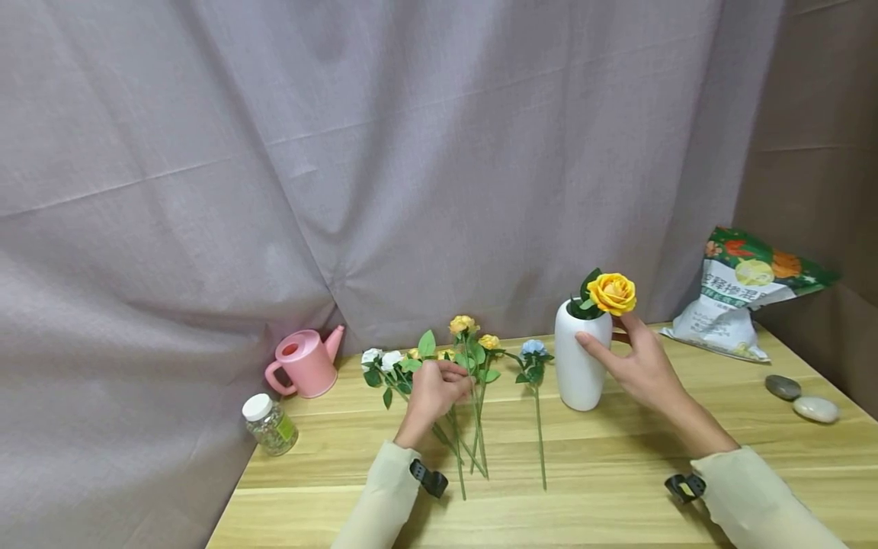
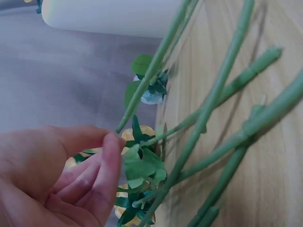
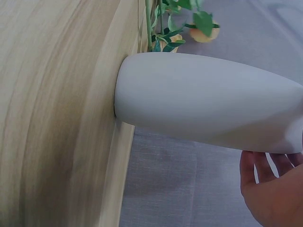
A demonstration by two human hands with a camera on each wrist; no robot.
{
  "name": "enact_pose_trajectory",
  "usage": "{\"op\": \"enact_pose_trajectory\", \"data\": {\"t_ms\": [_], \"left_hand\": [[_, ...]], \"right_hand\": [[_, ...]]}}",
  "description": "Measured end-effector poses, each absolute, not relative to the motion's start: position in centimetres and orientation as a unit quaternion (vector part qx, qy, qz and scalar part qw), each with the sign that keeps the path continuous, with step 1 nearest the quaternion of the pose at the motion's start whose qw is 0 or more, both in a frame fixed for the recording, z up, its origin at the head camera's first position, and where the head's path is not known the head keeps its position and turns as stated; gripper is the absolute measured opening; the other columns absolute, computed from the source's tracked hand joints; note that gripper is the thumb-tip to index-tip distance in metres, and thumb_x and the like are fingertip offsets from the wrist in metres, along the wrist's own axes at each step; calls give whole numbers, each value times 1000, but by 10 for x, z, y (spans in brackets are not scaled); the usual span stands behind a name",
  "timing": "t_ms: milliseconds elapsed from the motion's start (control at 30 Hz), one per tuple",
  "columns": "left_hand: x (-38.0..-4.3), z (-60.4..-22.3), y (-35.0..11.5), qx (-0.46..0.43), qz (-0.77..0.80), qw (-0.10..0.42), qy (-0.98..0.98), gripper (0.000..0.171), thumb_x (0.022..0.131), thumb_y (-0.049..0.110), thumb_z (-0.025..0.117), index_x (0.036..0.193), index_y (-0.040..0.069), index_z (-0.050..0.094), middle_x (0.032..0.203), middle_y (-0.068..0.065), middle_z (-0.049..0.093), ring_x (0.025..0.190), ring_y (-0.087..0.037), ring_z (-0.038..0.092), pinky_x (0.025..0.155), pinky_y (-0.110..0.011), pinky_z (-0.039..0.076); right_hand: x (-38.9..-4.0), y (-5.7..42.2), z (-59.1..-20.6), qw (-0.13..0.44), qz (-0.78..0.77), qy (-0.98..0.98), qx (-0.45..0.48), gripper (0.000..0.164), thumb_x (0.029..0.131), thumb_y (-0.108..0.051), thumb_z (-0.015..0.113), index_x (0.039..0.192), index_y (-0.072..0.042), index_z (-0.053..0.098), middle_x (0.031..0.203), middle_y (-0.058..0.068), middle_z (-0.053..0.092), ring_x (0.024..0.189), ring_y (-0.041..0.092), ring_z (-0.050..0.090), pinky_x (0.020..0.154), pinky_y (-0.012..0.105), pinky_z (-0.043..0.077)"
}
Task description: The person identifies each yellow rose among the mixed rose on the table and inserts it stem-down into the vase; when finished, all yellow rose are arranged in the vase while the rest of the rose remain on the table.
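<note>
My left hand (image 1: 434, 393) pinches a green flower stem (image 2: 150, 71) between thumb and forefinger, among flowers lying on the table. Yellow flowers (image 1: 463, 325) and white flowers (image 1: 391, 361) show around it, their stems crossing toward the front. Upright on the table stands a white vase (image 1: 579, 374), holding one large yellow rose (image 1: 612, 294) with dark leaves at the mouth. My right hand (image 1: 641, 362) grips the vase near its rim, thumb on the front; in the right wrist view its fingers (image 3: 247, 168) lie along the far side. A blue flower (image 1: 533, 348) lies between the bunch and the vase.
A pink watering can (image 1: 307, 366) and a white-lidded jar (image 1: 273, 427) stand at the left. At the back right leans a printed bag (image 1: 727, 301), with a dark stone (image 1: 783, 386) and a pale stone (image 1: 816, 409) before it. A grey curtain (image 1: 439, 152) hangs behind the table.
</note>
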State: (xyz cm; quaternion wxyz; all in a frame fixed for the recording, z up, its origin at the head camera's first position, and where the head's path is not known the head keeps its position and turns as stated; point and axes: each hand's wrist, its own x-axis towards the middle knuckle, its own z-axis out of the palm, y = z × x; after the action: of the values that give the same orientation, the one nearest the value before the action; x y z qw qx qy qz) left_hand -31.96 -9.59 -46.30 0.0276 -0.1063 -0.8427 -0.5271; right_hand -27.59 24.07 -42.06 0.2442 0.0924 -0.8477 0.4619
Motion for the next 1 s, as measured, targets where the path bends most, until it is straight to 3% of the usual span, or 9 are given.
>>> {"op": "enact_pose_trajectory", "data": {"t_ms": [200,333,567,667,800,900,1000], "left_hand": [[-323,-458,-93,-132,-527,94,-835,22,89,22,77,106,8,76,83,-1,78,69,-15,75,63,-22,60],[-323,-453,-89,-145,-541,146,-816,19,91,22,75,107,13,75,87,0,79,72,-7,74,67,-22,60],[-320,-443,-83,-169,-582,193,-772,18,94,24,73,111,18,73,92,-3,79,75,-15,75,69,-24,61],[-319,-439,-80,-173,-607,204,-748,19,93,25,74,110,16,73,93,-6,79,77,-20,77,70,-24,61],[-317,-434,-78,-188,-644,214,-710,26,93,23,73,112,5,70,96,-17,77,81,-31,76,72,-27,62],[-317,-431,-76,-198,-669,220,-681,30,93,20,73,113,-2,68,98,-26,75,83,-36,75,73,-32,63],[-316,-430,-74,-203,-680,226,-667,29,93,19,73,112,-3,67,97,-26,75,82,-36,75,72,-34,64]], "right_hand": [[-276,241,-421,248,461,-847,93,65,92,-37,74,148,-20,44,140,13,57,119,33,59,88,16,44],[-276,241,-422,249,460,-847,92,65,92,-37,74,147,-18,45,139,13,57,119,31,58,89,16,44],[-277,242,-423,250,459,-848,87,64,92,-40,72,146,-17,45,138,11,57,119,29,58,89,15,44],[-276,243,-424,251,454,-851,87,65,93,-40,72,146,-15,45,138,13,57,119,31,58,91,26,49],[-276,243,-425,247,455,-851,85,66,93,-41,71,147,-15,43,140,13,56,121,32,57,94,41,50],[-277,242,-425,242,462,-848,90,68,94,-42,70,150,-17,41,142,13,54,122,33,56,95,48,50],[-277,242,-426,237,470,-846,92,68,94,-42,70,150,-19,40,142,14,54,122,34,56,96,55,50]]}}
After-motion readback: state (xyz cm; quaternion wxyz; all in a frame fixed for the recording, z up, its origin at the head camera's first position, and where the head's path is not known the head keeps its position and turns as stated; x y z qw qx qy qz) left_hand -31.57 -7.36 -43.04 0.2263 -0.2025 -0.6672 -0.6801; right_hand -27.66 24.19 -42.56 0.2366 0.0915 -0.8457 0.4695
